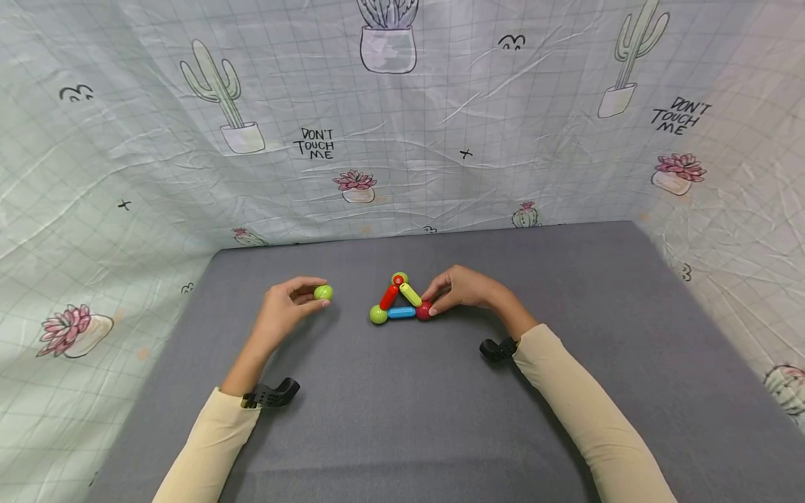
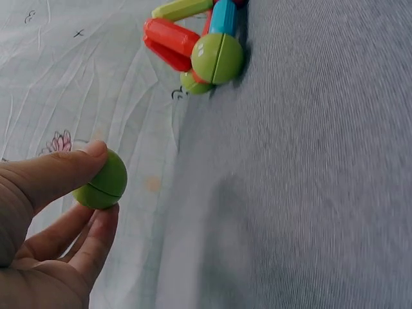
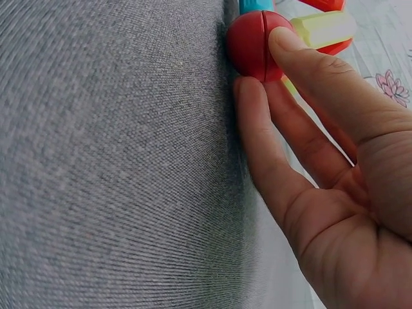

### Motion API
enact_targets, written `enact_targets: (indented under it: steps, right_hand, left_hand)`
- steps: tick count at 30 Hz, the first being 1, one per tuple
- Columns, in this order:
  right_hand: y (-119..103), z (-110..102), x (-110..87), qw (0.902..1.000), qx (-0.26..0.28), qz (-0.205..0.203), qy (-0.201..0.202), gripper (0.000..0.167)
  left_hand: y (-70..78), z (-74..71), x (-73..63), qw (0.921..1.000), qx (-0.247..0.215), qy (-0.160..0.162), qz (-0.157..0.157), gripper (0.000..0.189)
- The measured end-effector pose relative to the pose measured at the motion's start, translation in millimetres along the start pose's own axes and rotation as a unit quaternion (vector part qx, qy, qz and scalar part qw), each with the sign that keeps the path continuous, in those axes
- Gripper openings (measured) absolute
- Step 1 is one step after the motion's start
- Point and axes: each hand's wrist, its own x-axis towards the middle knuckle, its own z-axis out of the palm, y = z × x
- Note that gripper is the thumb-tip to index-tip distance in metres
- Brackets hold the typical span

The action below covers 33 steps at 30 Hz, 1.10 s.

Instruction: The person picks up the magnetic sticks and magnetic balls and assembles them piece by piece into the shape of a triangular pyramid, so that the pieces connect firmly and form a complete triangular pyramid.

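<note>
My left hand (image 1: 281,307) pinches a loose green ball (image 2: 109,182) between thumb and fingertips, held above the table left of a small ball-and-rod construction. That construction has a green ball (image 1: 378,314) at its front left, another green ball (image 1: 400,277) at the back and a red ball (image 3: 248,45) at the front right. A blue rod (image 1: 401,313) joins the two front balls. From the corners a red rod (image 1: 389,297) and a yellow rod (image 1: 411,294) lean upward toward each other, with another red rod end between them. My right hand (image 1: 464,287) pinches the red ball.
The pieces stand on a grey cloth-covered table (image 1: 377,419). Behind and at the sides hangs a pale curtain (image 1: 428,140) printed with cacti and lettering. Each wrist wears a black camera, such as the right one (image 1: 498,349).
</note>
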Motion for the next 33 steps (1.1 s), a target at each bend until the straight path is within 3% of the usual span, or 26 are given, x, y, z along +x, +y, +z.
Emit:
enact_targets:
  steps: [5, 13, 25, 33]
  right_hand:
    - [1, 0, 0.6, 1.0, 0.005, 0.001, -0.001, 0.03]
    - [-1, 1, 0.6, 0.9999, 0.012, 0.007, -0.003, 0.031]
    - [-2, 1, 0.5, 0.9999, 0.008, 0.006, -0.001, 0.031]
    - [-2, 0, -0.1, 0.9999, 0.006, 0.01, -0.001, 0.03]
  left_hand:
    - [6.3, 8.7, 3.4, 0.9997, -0.017, -0.009, 0.015, 0.04]
    - [10.1, 21.4, 8.4, 0.9986, -0.049, -0.011, 0.012, 0.04]
    - [21.9, 40.3, 13.4, 0.9943, -0.084, -0.033, 0.057, 0.039]
    - [28.7, 50.1, 17.9, 0.9926, -0.097, -0.044, 0.058, 0.041]
